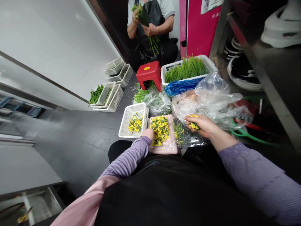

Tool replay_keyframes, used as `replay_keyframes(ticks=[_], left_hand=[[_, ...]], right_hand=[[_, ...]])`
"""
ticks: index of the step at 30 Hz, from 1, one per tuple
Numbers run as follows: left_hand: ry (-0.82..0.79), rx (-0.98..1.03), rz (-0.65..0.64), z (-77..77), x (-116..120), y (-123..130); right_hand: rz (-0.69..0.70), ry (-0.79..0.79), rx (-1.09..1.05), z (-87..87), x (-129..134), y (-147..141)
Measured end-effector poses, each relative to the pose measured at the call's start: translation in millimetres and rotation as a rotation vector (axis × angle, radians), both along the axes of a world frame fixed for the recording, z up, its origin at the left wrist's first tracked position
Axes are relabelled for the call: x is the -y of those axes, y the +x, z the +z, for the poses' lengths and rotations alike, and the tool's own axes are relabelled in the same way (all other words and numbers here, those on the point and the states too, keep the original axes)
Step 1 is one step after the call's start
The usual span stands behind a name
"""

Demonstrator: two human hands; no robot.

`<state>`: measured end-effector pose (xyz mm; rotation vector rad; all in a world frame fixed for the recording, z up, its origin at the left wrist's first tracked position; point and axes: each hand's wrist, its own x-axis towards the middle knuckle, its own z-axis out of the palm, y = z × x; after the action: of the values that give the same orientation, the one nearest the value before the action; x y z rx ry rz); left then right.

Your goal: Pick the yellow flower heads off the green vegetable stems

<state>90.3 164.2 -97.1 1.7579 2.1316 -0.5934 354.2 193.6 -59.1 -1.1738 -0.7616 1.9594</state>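
My right hand [201,125] is closed around a small bunch of yellow flowers [194,121], held over a clear plastic tray [195,142] with loose green stems [179,131] in it. At the left edge of the pink tray [173,145] is my left hand [149,134], its fingers curled in and largely hidden; what they hold, if anything, I cannot make out. Yellow blossoms with green buds [160,128] cover much of the pink tray. Left of it, a white basket [124,125] holds more yellow blossoms [135,123].
Clear plastic bags [211,97] and a blue bag [183,86] lie beyond my right hand. Farther back stand a basket of green stalks [166,70] and a red stool [149,72]. A co-worker [155,28] holds a green bunch. White baskets [115,100] line the left wall.
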Motion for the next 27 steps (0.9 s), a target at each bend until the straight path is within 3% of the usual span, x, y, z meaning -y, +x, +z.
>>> replay_keyframes(ticks=[4,8,12,15,19,22,27], left_hand=[[-0.054,0.443,0.207,25.3,-5,-7],[-0.112,0.945,0.356,43.4,-8,10],[0.047,1.291,0.430,48.6,-8,48],[0.171,1.445,0.452,45.9,-8,74],[0.282,1.495,0.440,38.1,-12,92],[0.346,1.386,0.368,32.0,-17,95],[0.585,1.018,0.038,28.8,-15,100]], right_hand=[[0.108,-0.036,0.036,-2.9,7,-9],[0.180,-0.009,0.059,-15.5,15,-24],[0.182,0.081,0.065,-26.5,22,-37],[0.094,0.117,-0.049,-26.1,24,-40],[-0.030,0.055,-0.216,-20.0,23,-35],[-0.088,0.013,-0.255,-17.4,20,-33],[-0.151,0.096,-0.191,-19.4,18,-37]])
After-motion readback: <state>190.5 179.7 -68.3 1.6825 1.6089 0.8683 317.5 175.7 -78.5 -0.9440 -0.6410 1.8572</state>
